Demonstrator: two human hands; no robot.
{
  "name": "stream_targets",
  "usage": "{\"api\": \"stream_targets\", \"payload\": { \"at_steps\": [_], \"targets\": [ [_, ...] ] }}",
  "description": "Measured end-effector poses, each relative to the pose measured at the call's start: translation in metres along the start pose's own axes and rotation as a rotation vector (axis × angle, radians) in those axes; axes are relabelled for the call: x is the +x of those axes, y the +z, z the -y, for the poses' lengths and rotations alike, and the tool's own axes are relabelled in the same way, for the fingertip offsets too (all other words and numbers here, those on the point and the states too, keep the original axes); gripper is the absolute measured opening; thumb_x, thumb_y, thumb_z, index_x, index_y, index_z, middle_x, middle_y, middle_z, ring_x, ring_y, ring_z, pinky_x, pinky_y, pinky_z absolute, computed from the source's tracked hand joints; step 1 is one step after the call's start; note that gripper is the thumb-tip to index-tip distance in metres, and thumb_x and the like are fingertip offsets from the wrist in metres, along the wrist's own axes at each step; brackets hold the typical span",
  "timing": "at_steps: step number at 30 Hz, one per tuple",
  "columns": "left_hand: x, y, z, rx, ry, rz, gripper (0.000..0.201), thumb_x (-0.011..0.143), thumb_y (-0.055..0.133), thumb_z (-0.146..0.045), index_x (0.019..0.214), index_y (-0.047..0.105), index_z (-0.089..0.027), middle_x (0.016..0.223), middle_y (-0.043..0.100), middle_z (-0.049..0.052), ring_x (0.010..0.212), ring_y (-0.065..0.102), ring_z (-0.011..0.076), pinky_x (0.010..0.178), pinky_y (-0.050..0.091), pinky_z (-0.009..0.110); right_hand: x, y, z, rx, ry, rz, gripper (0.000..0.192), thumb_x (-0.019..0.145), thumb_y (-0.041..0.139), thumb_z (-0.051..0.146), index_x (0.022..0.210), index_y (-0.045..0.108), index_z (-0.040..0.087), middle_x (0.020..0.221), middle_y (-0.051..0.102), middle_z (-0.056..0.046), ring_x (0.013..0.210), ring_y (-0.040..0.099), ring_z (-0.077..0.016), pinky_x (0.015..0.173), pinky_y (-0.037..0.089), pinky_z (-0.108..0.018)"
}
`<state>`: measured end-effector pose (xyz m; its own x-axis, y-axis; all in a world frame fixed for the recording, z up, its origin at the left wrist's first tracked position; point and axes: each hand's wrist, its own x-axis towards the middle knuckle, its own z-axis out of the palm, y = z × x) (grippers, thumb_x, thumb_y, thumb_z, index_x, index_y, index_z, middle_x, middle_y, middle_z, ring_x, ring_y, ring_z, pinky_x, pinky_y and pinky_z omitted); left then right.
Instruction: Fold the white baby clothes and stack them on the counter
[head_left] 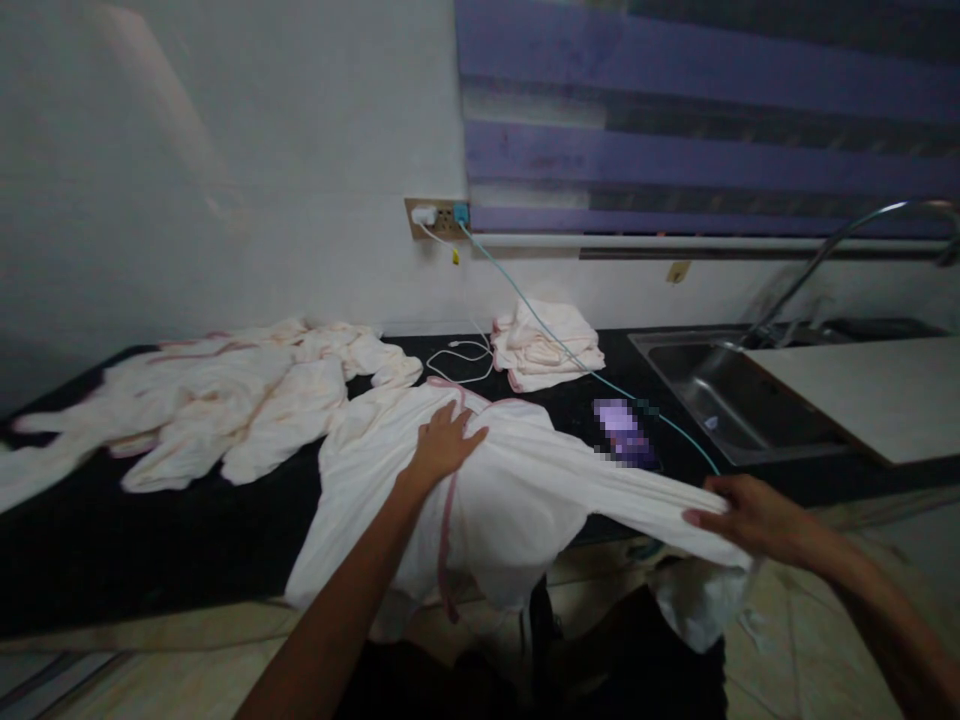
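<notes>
A white long-sleeved garment with pink trim lies over the front edge of the dark counter, its lower part hanging down. My left hand rests on its upper part near the pink edging, fingers spread. At the right, my right hand is closed on the sleeve, which is pulled out straight and away from the body of the garment. The sleeve's end droops below that hand. Close behind the stretched sleeve lies a phone, its screen lit and blurred out.
More white garments lie in a loose heap at the left. A folded white stack sits by the wall. Cables run from a wall socket across the dark counter. At the right are a steel sink, a faucet and a white board.
</notes>
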<state>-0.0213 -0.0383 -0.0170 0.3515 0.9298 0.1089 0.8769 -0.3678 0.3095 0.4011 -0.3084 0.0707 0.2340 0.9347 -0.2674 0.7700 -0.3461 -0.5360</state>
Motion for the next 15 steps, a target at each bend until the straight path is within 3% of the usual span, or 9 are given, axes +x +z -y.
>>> {"api": "stream_targets", "payload": {
  "at_steps": [4, 8, 12, 15],
  "targets": [
    [0.003, 0.001, -0.007, 0.152, -0.081, 0.050, 0.085, 0.097, 0.039, -0.073, 0.159, 0.042, -0.016, 0.168, 0.026, 0.028, 0.156, 0.025, 0.0451, 0.119, 0.029, 0.067, -0.005, -0.050, 0.004, 0.003, -0.123, 0.205, 0.033, 0.074, 0.080, 0.056, 0.085, 0.077, 0.025, 0.086, 0.074, -0.009, 0.077, 0.068, -0.0257, 0.065, 0.051, -0.032],
    [0.007, 0.001, -0.011, 0.180, -0.118, 0.021, 0.086, 0.097, 0.043, -0.070, 0.159, 0.040, -0.011, 0.167, 0.026, 0.031, 0.156, 0.025, 0.0475, 0.118, 0.030, 0.067, -0.006, -0.076, 0.012, 0.188, -0.125, 0.268, 0.025, 0.073, 0.085, 0.048, 0.086, 0.077, 0.027, 0.102, 0.075, -0.014, 0.095, 0.072, -0.0294, 0.084, 0.057, -0.037],
    [0.013, -0.014, -0.023, 0.068, -0.174, -0.036, 0.074, 0.092, 0.061, -0.056, 0.147, 0.053, -0.007, 0.159, 0.037, 0.034, 0.150, 0.030, 0.0544, 0.114, 0.033, 0.071, 0.011, -0.091, 0.016, 0.252, -0.149, 0.208, 0.030, 0.078, 0.080, 0.049, 0.092, 0.075, 0.024, 0.094, 0.073, -0.013, 0.082, 0.068, -0.0224, 0.070, 0.052, -0.031],
    [0.021, -0.028, -0.055, 0.019, -0.098, -0.154, 0.056, 0.096, 0.058, -0.041, 0.141, 0.056, -0.008, 0.152, 0.046, 0.028, 0.146, 0.040, 0.0443, 0.115, 0.039, 0.061, 0.031, -0.102, 0.028, 0.211, -0.213, 0.100, 0.031, 0.080, 0.076, 0.050, 0.086, 0.071, 0.020, 0.083, 0.068, -0.007, 0.071, 0.061, -0.0166, 0.062, 0.044, -0.028]
  ]
}}
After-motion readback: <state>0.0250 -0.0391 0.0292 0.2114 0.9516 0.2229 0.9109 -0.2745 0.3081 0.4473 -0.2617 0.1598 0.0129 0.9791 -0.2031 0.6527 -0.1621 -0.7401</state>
